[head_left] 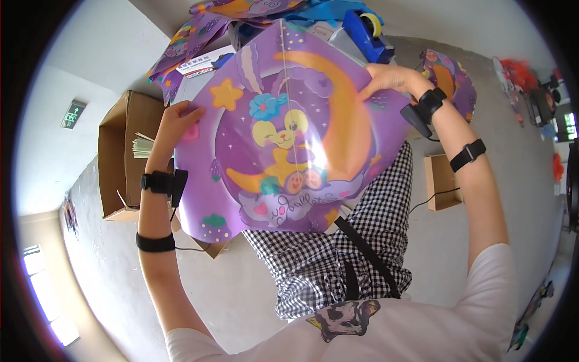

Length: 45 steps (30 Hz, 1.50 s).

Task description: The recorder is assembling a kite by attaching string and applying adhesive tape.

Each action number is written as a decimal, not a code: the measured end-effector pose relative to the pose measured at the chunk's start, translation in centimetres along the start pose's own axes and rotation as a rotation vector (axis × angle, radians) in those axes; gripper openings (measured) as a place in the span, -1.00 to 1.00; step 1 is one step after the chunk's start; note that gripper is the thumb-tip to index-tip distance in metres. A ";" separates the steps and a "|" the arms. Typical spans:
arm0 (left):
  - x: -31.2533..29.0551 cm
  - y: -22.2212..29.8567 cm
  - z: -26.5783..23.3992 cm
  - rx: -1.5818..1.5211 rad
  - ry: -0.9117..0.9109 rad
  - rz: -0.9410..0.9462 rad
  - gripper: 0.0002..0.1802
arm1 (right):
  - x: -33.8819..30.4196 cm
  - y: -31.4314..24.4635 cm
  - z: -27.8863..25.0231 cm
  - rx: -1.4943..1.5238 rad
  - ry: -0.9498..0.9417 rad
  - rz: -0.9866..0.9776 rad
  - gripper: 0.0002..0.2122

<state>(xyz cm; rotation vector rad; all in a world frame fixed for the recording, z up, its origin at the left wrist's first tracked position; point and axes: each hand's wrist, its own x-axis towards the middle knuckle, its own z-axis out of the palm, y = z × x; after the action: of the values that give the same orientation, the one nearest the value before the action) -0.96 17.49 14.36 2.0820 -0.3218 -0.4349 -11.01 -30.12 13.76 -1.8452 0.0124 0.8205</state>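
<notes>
A glossy purple printed sheet [301, 139], kite-shaped, is stretched out in front of me above my lap. It shows a rabbit, an orange moon and stars, and a thin straight line runs down its middle. My left hand [180, 123] is closed on its left edge, thumb over the front. At the upper right edge my right hand [392, 81] pinches it, with the thumb on the printed face and the other fingers partly hidden behind. Just beyond the right hand stands a blue tape dispenser [367, 45] with a yellowish roll.
More purple printed sheets [193, 42] and blue material [329, 13] lie heaped at the far side. A cardboard box [114, 160] with papers is at the left. A smaller open box [443, 196] and another printed piece [446, 78] are at the right. Cables hang from both wristbands.
</notes>
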 end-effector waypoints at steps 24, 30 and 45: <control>-2.2 -7.0 3.4 0.909 0.140 0.326 -0.37 | 2.5 11.6 6.4 -0.987 0.726 -0.469 -0.44; -13.3 -8.4 9.3 0.750 -0.100 0.187 -0.29 | 1.8 15.7 9.6 -0.966 0.709 -0.341 -0.35; -8.5 -12.1 8.9 1.206 0.130 0.068 -0.34 | 5.5 16.0 16.9 -1.017 1.052 -0.315 -0.28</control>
<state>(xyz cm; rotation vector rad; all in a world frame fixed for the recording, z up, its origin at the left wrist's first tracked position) -11.78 20.32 1.21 3.2271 -0.6843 -0.0140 -21.66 -21.09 -5.64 -2.9274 -0.0348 -0.5731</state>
